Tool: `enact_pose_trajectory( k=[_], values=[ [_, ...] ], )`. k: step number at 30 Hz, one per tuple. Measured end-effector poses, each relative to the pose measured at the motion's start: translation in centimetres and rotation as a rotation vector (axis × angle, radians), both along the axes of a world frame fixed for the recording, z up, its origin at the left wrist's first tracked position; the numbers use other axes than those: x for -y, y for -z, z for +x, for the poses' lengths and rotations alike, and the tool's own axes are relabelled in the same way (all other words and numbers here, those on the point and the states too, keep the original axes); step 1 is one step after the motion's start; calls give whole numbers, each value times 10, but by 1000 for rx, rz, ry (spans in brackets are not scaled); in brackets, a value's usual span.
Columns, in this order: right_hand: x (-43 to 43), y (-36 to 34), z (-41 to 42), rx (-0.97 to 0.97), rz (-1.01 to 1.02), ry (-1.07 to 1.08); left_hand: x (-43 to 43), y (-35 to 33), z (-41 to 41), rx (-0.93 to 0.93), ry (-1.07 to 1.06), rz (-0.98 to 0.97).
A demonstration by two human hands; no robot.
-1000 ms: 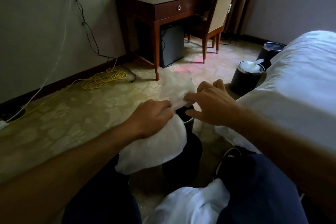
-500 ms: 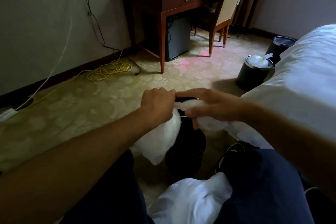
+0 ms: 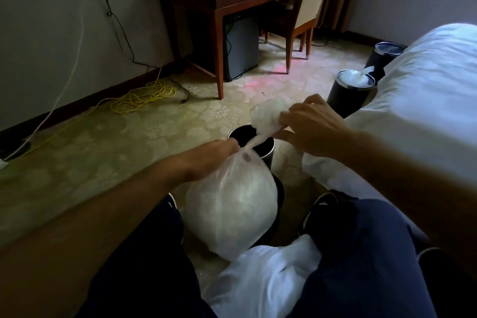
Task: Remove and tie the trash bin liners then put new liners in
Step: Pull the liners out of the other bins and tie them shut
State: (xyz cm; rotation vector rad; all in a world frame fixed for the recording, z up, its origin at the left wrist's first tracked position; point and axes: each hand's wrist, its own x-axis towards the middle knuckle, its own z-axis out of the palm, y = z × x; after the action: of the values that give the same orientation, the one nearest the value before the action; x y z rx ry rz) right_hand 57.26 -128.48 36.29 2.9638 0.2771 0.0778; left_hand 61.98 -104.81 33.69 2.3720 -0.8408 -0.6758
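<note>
- Bed (image 3: 426, 116): white and bulky, it fills the right of the view. The person sits at its edge with both knees in the foreground.
- Floor (image 3: 90, 162): patterned carpet, on which the bins stand.
- Liner (image 3: 232, 214): a used, filled, translucent white bag, lifted out and hanging between the knees. It sits low and central, in front of the dark bin it appears to have come from.
- Bin (image 3: 269, 156): black and open-mouthed, just beyond the liner, with no bag visible inside. A second bin (image 3: 343, 95) stands well apart by the bed, with white plastic at its rim.
- Right hand (image 3: 312, 129): raised to the right of the liner, and the hand nearer the free end. Thumb and fingertips are pressed together, pinching the loose top; the other fingers are curled.
- Left hand (image 3: 211, 160): lower and to the left, touching the bag's shoulder. It is closed round the base of the neck, and its fingertips are hidden behind the plastic.
- Neck (image 3: 254, 141): a thin twisted rope of plastic running up and to the right, from the left hand to the right hand. This is the axis on which the knot is likely to turn.
- Loose top (image 3: 265, 115): a crumpled tuft just left of the right hand. By judgement, it is long enough to loop round the neck.
</note>
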Motion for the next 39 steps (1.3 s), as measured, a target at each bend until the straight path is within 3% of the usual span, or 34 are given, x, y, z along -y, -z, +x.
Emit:
enact_pose_trajectory(
  k=[2, 5, 9, 12, 14, 18, 21, 24, 26, 28, 30, 32, 34, 36, 39],
  values=[
    [4, -2, 2, 100, -78, -40, -4, -8, 6, -13, 57, -9],
    [5, -1, 5, 135, -146, -41, -6, -13, 14, 153, 145, 97],
    [1, -10, 4, -24, -79, 53, -2, -7, 16, 496, 88, 247],
    [0, -8, 5, -182, -5, 50, -1, 0, 17, 787, 173, 246],
    [2, -10, 3, -345, 241, 71, -4, 5, 21, 806, 254, 199],
    [-1, -14, -18, -645, 1090, 52, -7, 17, 19, 777, 168, 161],
    [-12, -2, -30, -669, 1752, -71, -5, 21, 7, 644, 43, 89],
    [-26, 6, -24, -606, 2049, -100, 0, 22, -9, 613, 147, 110],
    [-27, 7, -18, -502, 1984, -74, 2, 21, -16, 574, 153, 99],
    [-23, 2, -13, -409, 1749, 10, 1, 17, -21, 469, 136, 89],
    [-18, -4, -10, -264, 1187, 36, 0, 11, -21, 402, 157, 127],
    [-7, -5, -5, -106, 417, 2, -2, 4, -17, 335, 182, 232],
    [2, -2, -1, -10, -29, -48, -3, 1, -10, 310, 129, 320],
    [3, 1, 0, -21, -168, -58, -4, 3, -4, 394, 54, 333],
    [5, 1, -3, -39, -136, -34, -8, 9, 2, 422, -36, 269]
  ],
)
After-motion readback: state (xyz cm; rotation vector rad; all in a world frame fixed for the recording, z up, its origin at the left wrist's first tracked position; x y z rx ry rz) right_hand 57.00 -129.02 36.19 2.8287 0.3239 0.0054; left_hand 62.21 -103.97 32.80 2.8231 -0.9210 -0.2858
